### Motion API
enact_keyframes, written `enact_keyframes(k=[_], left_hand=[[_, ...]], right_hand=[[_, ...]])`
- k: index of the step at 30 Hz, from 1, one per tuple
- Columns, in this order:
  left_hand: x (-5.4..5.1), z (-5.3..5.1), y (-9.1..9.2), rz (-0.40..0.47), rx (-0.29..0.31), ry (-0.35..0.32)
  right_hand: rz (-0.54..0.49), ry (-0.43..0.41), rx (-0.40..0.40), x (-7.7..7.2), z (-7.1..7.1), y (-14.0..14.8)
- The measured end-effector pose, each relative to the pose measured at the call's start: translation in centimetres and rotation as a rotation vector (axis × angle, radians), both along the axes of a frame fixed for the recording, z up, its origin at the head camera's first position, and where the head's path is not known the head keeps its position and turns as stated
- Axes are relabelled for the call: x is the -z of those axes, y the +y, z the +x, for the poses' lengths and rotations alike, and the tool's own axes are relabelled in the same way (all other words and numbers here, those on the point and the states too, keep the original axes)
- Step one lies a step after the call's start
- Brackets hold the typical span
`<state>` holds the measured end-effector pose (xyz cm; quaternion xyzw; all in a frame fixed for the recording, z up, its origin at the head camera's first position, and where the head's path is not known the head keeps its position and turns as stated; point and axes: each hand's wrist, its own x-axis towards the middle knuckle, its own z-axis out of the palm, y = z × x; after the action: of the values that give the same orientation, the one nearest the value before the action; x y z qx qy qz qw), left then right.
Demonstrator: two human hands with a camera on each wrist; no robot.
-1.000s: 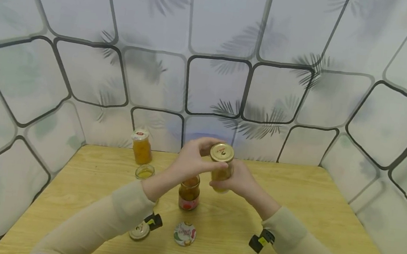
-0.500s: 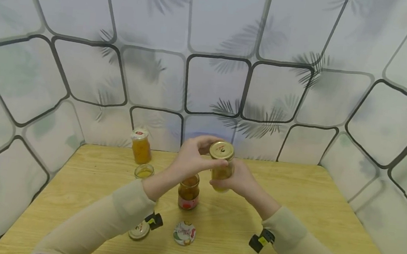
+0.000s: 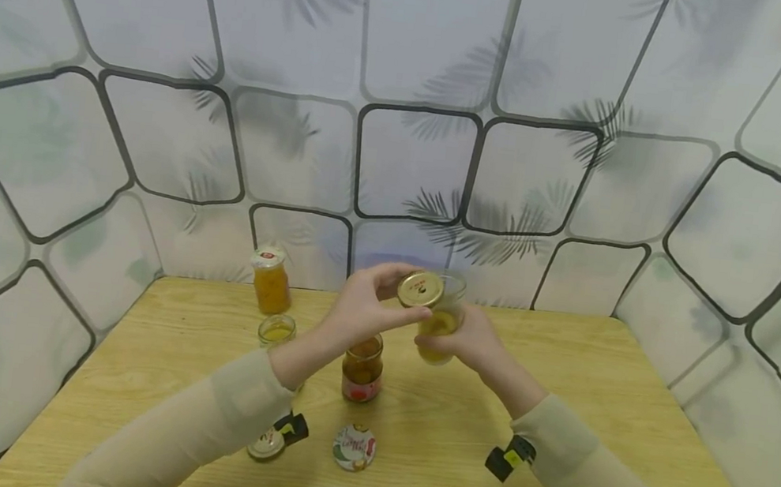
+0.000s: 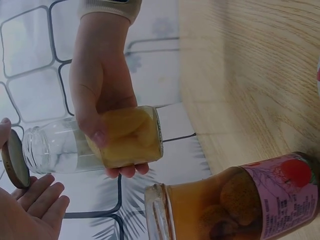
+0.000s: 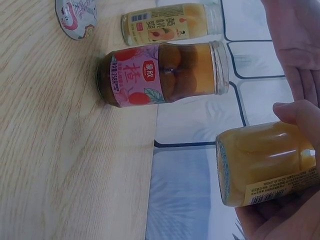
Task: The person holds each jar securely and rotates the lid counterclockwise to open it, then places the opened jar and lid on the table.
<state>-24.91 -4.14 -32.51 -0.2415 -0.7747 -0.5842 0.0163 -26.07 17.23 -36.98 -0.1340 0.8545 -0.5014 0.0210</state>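
Note:
Above the middle of the table, my right hand [image 3: 469, 339] grips a glass jar [image 4: 132, 137] of yellow fruit pieces in liquid. The jar's threaded mouth is uncovered. Between thumb and fingers, my left hand [image 3: 373, 301] holds a gold metal lid [image 3: 421, 289], tilted just off the mouth and to its left. Below the left hand stands an uncovered jar with a pink label [image 3: 361, 383], holding brownish round fruit; in the head view its upper left is partly behind my forearm.
Another uncovered jar [image 3: 277, 332] of yellow fruit stands to the left, partly hidden by my left arm. Behind it is a lidded jar [image 3: 273, 289] with orange contents. A gold lid [image 3: 265, 445] and a patterned lid [image 3: 355, 448] lie near the front. Patterned walls enclose the table [image 3: 558, 420].
The gold lid, on top of the jar before, is now off its mouth. My right hand has shifted slightly right with the jar, and the left hand keeps the lid.

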Motion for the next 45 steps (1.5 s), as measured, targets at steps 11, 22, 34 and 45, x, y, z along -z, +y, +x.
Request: enact_keyframes(k=[11,22,34,45], left_hand=[[1.0,0.5,0.1,-0.038,0.045,-0.038],[2.8,1.1,0.3,-0.125,0.066,-0.081],[5.2,2.7,1.0,-0.135,0.094,-0.068],[6.4,4.9,2.3,-0.342,0.192,-0.005]], right_hand=[[-0.018,0.002,0.062,0.3,-0.3,0.7],[-0.036,-0.047,0.095,0.4,-0.8,1.1],[-0.045,-0.084,0.139,0.7,-1.2,2.0],[-0.042,-0.075,0.144,1.6,-1.4,2.5]])
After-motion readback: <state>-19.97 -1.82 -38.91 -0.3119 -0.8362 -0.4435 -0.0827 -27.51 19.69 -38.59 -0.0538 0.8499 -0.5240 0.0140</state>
